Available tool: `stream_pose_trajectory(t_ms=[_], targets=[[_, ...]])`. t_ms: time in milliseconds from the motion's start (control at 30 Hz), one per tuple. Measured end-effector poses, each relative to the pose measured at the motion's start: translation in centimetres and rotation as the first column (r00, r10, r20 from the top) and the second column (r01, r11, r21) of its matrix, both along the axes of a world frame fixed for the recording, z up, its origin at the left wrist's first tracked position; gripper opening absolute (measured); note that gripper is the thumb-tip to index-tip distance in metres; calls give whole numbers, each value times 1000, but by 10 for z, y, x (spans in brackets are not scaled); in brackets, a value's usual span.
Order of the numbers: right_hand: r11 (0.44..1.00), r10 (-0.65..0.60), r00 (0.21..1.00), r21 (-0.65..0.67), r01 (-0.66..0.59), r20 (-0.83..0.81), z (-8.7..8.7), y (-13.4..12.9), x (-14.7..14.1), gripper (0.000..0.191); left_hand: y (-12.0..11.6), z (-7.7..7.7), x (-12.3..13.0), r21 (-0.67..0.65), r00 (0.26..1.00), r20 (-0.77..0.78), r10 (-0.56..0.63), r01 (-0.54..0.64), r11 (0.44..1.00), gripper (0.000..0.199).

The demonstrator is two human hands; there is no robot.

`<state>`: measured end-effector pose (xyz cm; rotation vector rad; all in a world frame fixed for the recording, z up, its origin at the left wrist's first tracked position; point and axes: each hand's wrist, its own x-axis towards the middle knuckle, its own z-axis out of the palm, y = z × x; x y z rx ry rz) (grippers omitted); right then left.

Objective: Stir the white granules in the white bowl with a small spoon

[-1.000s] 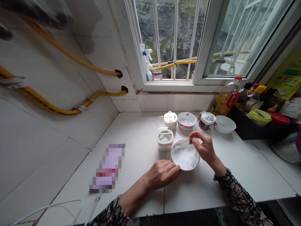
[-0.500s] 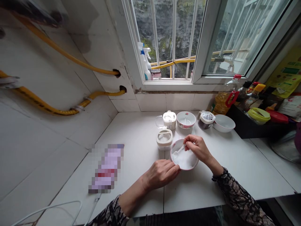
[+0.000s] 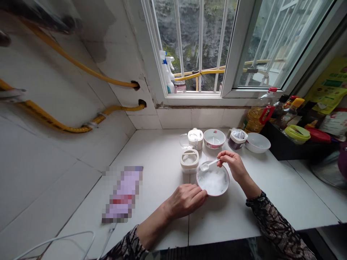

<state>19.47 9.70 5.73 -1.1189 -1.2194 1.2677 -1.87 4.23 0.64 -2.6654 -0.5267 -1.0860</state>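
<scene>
A bowl (image 3: 227,187) with a pinkish rim stands on the white tiled counter, holding white granules (image 3: 213,180). My left hand (image 3: 188,198) grips its near left rim, fingers closed on the edge. Between the fingertips of my right hand (image 3: 231,164) is the handle of a small white spoon (image 3: 205,167), whose head is over the far left part of the bowl. Beside the bowl on the left sits a square seasoning jar (image 3: 189,166) with a cream rim. Behind that jar is a second jar (image 3: 195,139) with its clear lid swung to the left.
At the back stand a flowered bowl (image 3: 214,141), a jar with dark contents (image 3: 237,139) and a white bowl (image 3: 257,142). An oil bottle (image 3: 257,113) and a black box (image 3: 279,144) of bottles are farther right. A blurred purple item (image 3: 124,195) with a cable lies left.
My right hand has lifted the spoon out of the white granules, and its head is now above the bowl. My left hand has stayed on the rim.
</scene>
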Motion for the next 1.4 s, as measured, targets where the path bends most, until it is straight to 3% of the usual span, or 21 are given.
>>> stream_pose_trajectory(t_ms=[133,233,300,367,433,500,667,867,967,1067,1200,1333,1400], targets=[[989,-51,999,141,48,15,-1,-3,-12,15,0,1,0,8,1000,-4,17,-17,1000,16],[937,-123,984,340,73,127,-1,-9,-23,14,0,1,0,11,1000,-8,24,-24,1000,16],[855,-196,943,517,30,270,-3,-12,-28,11,0,0,1,12,1000,-3,25,-25,1000,16],[732,-256,869,673,-111,423,-4,-14,-32,14,0,0,1,13,1000,4,21,-21,1000,16],[626,-291,801,738,-253,522,-4,-14,-32,20,0,-1,1,9,1000,5,22,-22,1000,15],[589,-321,782,759,-277,534,-1,-15,-30,23,0,-1,1,4,1000,0,24,-24,1000,15],[622,-415,786,773,-122,458,9,-17,-12,17,0,1,1,2,1000,-2,13,-13,1000,14],[672,-406,670,699,-242,622,2,-11,5,17,-1,1,0,-6,1000,1,9,-9,1000,13],[722,-340,639,626,-293,691,-8,-9,1,16,-1,1,0,-7,1000,-10,14,-14,1000,16],[764,-238,676,564,-314,698,-13,-10,-5,18,-1,2,0,-4,1000,-12,25,-25,1000,17],[844,-172,764,493,-210,622,-11,-12,-9,19,-1,1,0,-6,1000,-18,20,-20,1000,16],[956,-62,901,285,-71,430,-5,-10,-5,15,-1,-1,0,-8,1000,-17,18,-18,1000,15],[986,-17,956,165,-33,293,-4,-8,-3,13,-1,-1,0,-8,1000,-11,11,-11,1000,14]])
